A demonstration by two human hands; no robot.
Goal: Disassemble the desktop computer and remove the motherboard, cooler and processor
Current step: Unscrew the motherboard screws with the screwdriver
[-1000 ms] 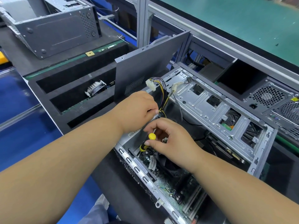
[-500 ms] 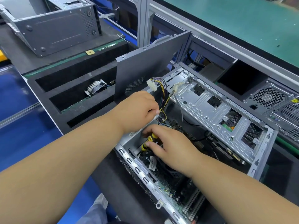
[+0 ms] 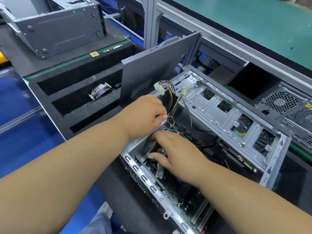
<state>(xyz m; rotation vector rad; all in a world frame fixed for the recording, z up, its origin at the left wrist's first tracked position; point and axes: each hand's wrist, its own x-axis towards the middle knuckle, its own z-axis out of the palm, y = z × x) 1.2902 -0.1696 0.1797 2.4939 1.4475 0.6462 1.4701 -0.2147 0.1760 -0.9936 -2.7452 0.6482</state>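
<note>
Computer case (image 3: 217, 115): lies open on the dark bench top right in front of the person, its bare metal frame and drive bracket facing up.
Motherboard (image 3: 179, 186): sits inside the case on its floor, dark green, partly hidden by the right hand and forearm.
Right hand (image 3: 175, 152): reaches down into the near left corner of the case, over the motherboard; its fingers are curled round a screwdriver (image 3: 154, 152), of which only bits of yellow and black handle show under the fingers.
Left hand (image 3: 145, 115): at the left wall of the case, fingers curled and clamped on a bundle of cables (image 3: 170, 100), holding it up and aside.
Cables: yellow, black and purple wires rise from the left hand's grip to a white connector (image 3: 159, 88) that hangs free above the case edge.
Side panel (image 3: 157, 71): grey, stands tilted on edge just behind the left hand, against the far left corner of the case.
Foam tray (image 3: 70, 92): dark, with long slots, to the left of the case; a finned cooler (image 3: 100, 91) lies in the middle slot.
Second case (image 3: 55, 26): grey, further back on the left.
Power supply (image 3: 287, 103): with round mesh grilles, at the right edge beyond the open case.
</note>
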